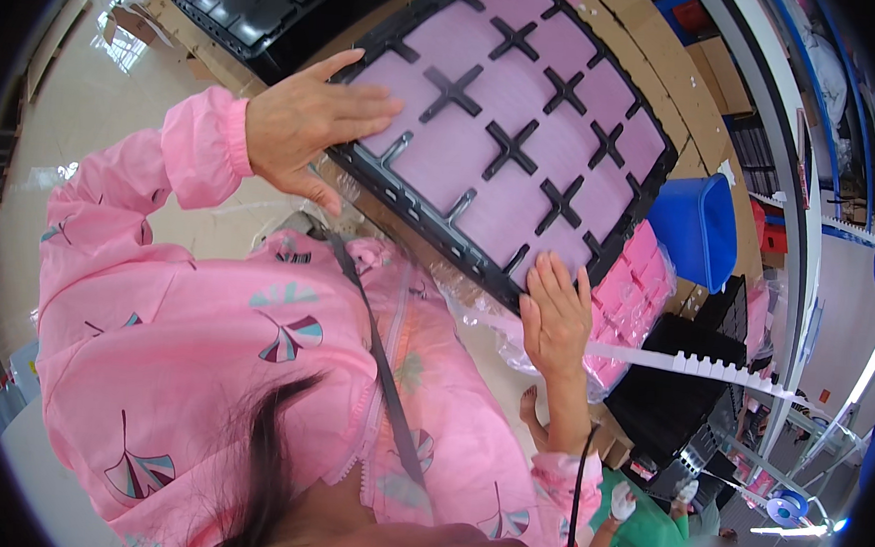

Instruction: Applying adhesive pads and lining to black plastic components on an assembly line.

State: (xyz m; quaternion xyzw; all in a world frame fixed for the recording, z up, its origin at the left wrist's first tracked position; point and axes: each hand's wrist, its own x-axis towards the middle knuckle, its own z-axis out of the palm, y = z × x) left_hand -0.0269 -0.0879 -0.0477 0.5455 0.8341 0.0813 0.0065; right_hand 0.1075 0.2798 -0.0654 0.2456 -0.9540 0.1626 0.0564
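"Where was the tray?"

"The black tray (pixel 511 150) sat in front of the person, slanted across the view over the tan worktop (pixel 702 129). Pink material (pixel 499 87) showed around its black crosses."

"And the left hand (pixel 311 130)?"

"At the tray's left corner. Its fingers (pixel 368 124) reached over the rim, loosely parted and nearly straight, with the thumb well away from them, pointing down outside the near edge. They lay across the tray rather than closing round it."

"The right hand (pixel 558 321)?"

"At the other end of that near edge. The fingers were stretched out and close together, their tips over the corner — opened flat, not curled. I couldn't tell how firmly either hand pressed."

"What stood around them?"

"A blue bin (pixel 698 229) just beyond the tray's right side, with pink pieces in clear wrap (pixel 631 295) near it. A white toothed strip (pixel 692 365) ran off rightward from beside the right hand. Another black tray (pixel 243 11) lay at the upper left."

"Anyone else?"

"A co-worker in green (pixel 657 533), lower right — white coverings on both hands."
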